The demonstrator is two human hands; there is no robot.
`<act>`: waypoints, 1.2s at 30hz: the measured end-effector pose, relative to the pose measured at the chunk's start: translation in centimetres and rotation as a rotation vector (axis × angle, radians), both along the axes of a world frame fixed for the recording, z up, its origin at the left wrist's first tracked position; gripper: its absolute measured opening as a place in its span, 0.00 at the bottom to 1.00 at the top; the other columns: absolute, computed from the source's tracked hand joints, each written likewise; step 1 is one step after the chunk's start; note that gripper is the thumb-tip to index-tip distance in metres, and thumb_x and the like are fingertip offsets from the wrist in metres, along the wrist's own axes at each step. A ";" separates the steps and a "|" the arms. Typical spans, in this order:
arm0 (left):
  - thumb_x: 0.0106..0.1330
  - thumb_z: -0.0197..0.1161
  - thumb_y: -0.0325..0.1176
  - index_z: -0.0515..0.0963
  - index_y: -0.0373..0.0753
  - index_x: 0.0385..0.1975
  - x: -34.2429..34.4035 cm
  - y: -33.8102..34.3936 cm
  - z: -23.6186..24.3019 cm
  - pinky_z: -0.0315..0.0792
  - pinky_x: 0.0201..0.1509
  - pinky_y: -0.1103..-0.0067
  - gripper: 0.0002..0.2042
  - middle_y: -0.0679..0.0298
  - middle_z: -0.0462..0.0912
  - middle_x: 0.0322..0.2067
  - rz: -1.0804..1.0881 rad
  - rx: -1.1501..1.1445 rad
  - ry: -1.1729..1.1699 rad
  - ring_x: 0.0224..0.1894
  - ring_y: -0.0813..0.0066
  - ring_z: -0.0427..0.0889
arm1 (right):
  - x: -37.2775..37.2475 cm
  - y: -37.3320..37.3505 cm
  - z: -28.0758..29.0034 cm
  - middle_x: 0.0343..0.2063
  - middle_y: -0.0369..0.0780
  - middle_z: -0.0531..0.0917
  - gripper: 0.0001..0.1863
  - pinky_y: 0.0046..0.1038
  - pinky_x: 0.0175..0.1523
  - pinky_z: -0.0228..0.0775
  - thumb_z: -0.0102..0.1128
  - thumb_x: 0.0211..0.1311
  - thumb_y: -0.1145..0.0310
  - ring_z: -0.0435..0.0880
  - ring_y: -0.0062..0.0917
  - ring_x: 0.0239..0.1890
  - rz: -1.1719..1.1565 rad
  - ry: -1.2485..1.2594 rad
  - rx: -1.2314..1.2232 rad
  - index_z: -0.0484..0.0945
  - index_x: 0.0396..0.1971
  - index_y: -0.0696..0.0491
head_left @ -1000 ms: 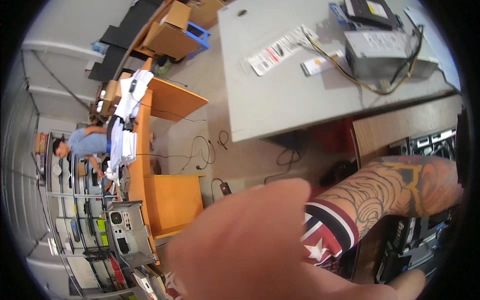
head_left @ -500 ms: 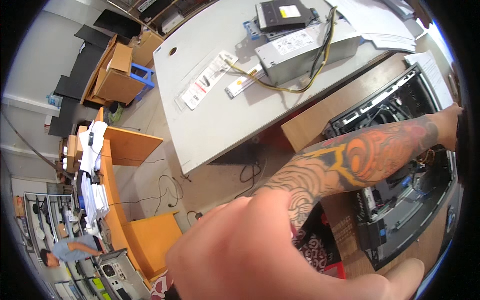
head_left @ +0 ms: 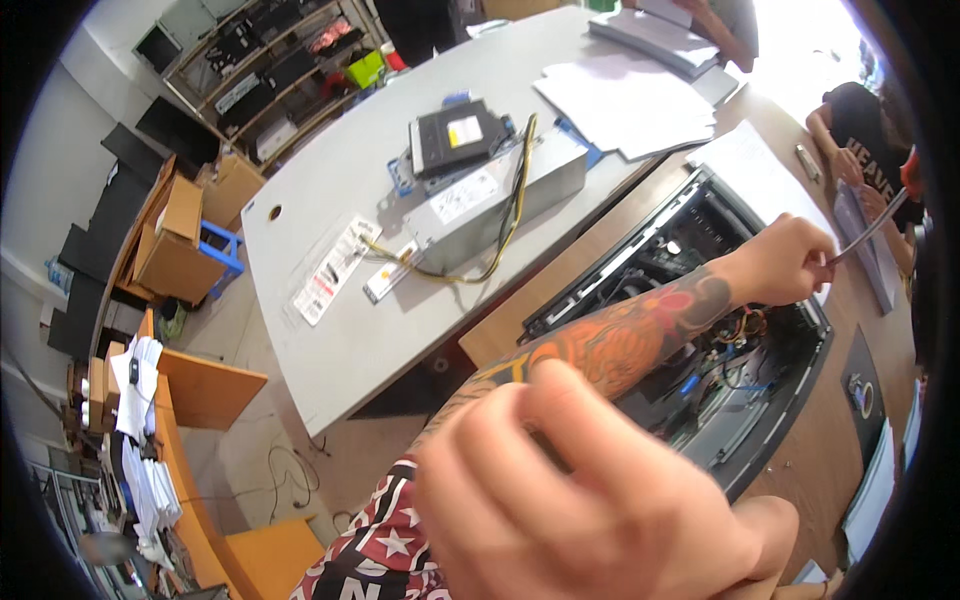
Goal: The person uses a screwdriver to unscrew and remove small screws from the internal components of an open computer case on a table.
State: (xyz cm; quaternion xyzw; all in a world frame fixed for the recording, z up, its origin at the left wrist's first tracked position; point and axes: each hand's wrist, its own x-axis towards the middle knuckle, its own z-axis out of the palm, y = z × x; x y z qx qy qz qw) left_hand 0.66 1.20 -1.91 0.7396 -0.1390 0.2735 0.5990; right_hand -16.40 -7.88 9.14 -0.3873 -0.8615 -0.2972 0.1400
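Observation:
My left hand (head_left: 790, 258), at the end of a tattooed forearm reaching across an open black computer case (head_left: 740, 390), pinches the thin metal shaft of a screwdriver-like tool (head_left: 858, 240) with an orange handle at the upper right. Close to the camera, my right hand (head_left: 570, 500) has its fingers curled; whatever they may hold is hidden. The case lies on a brown wooden table (head_left: 840, 490), with loose wiring inside. On the pale table beyond it are a silver power supply (head_left: 500, 205) with cables and a black disc drive (head_left: 460, 140).
People stand or sit at the upper right (head_left: 865, 150) and top (head_left: 730, 30). Papers (head_left: 620, 105) cover part of the pale table (head_left: 300, 260). An orange desk (head_left: 210, 395) with paper stacks, cardboard boxes (head_left: 165, 260) and shelving (head_left: 260, 75) stand to the left and back.
The view has swung toward the right and back, bringing the case, papers and co-workers into sight. My left hand, earlier out of view, now shows gripping the tool; my right hand's fingers appear more curled.

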 end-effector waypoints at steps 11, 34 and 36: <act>0.55 0.61 0.19 0.81 0.28 0.31 -0.2 -0.9 1.0 0.77 0.38 0.79 0.05 0.56 0.86 0.25 -0.041 -0.040 0.021 0.30 0.74 0.85 | 16.4 -11.3 -0.3 0.26 0.34 0.77 0.08 0.18 0.35 0.61 0.60 0.66 0.68 0.72 0.14 0.28 -0.833 0.861 0.417 0.79 0.31 0.57; 0.66 0.48 0.16 0.77 0.24 0.45 -0.9 -0.7 2.1 0.78 0.51 0.77 0.12 0.57 0.85 0.37 -0.132 -0.128 0.226 0.43 0.70 0.85 | 23.9 -6.3 -6.1 0.28 0.38 0.85 0.09 0.18 0.29 0.74 0.62 0.63 0.72 0.82 0.15 0.29 -0.454 1.475 0.125 0.83 0.39 0.60; 0.66 0.48 0.16 0.77 0.25 0.45 -0.9 -0.3 2.0 0.78 0.51 0.77 0.12 0.57 0.85 0.37 -0.151 -0.103 0.226 0.43 0.71 0.85 | 24.0 -6.3 -5.9 0.24 0.36 0.85 0.08 0.17 0.28 0.72 0.65 0.61 0.71 0.80 0.13 0.26 -0.401 1.553 0.068 0.83 0.36 0.60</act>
